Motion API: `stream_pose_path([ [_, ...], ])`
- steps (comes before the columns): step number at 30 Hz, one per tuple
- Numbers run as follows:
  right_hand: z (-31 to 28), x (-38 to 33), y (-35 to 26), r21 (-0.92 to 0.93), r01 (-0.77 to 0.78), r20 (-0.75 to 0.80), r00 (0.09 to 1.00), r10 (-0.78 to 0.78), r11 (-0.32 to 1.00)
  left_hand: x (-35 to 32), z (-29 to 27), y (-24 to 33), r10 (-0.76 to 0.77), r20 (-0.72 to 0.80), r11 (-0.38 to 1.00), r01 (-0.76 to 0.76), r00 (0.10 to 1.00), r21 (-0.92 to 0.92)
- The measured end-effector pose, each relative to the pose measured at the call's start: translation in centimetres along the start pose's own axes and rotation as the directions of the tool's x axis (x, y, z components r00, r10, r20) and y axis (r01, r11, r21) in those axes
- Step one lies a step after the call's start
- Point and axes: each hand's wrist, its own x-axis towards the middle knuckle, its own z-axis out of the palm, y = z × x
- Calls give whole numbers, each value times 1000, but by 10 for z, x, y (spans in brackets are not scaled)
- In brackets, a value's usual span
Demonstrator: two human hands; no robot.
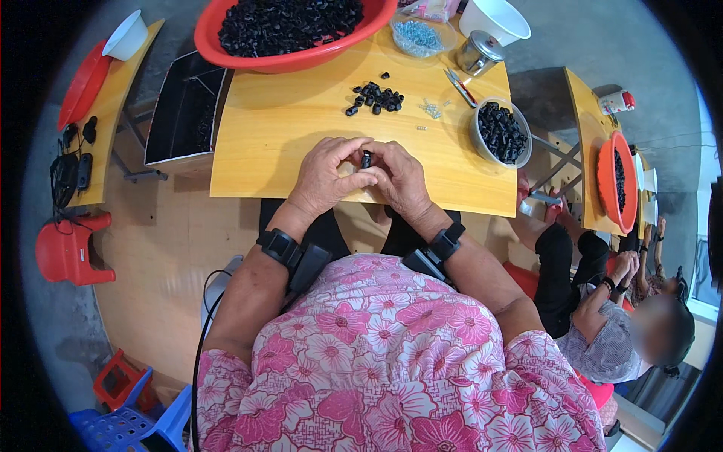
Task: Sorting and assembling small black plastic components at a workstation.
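Both hands meet over the near edge of a yellow table (286, 151), with a small black plastic part (366, 159) between their fingertips. My left hand (325, 172) pinches it from the left side. From the other side my right hand (404, 179) closes its thumb and fingers on the same part. Just beyond the hands lies a loose pile of similar black parts (376, 98). To the right of that pile are several tiny pale, clear-looking pieces (431, 110). A translucent tub (526, 151) full of black parts stands at the table's right edge.
A large red basin (301, 63) heaped with black parts takes up the far left. At the far right are a clear bowl of bluish pieces (418, 36), a metal canister (480, 54), a red-handled tool (461, 87) and a white bowl (501, 22). A co-worker (602, 339) sits to the right.
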Motion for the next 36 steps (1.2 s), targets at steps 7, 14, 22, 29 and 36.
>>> stream_pose_path([
  [7,0,-3,-2,-114,28,-34,999,-33,993,-1,0,-5,-33,-17,999,33,999,-28],
  [14,-1,-3,-4,-116,27,-43,999,-32,993,0,1,-2,-49,-20,999,49,999,22],
  [22,1,-4,0,-114,14,-31,999,-18,993,-2,4,-3,-81,-40,996,80,996,-36],
  [29,0,-1,0,-87,-12,3,1000,13,996,2,1,3,5,2,1000,-5,1000,8],
  [36,0,1,0,-63,6,11,1000,-6,998,2,0,-1,3,27,999,-4,1000,54],
])
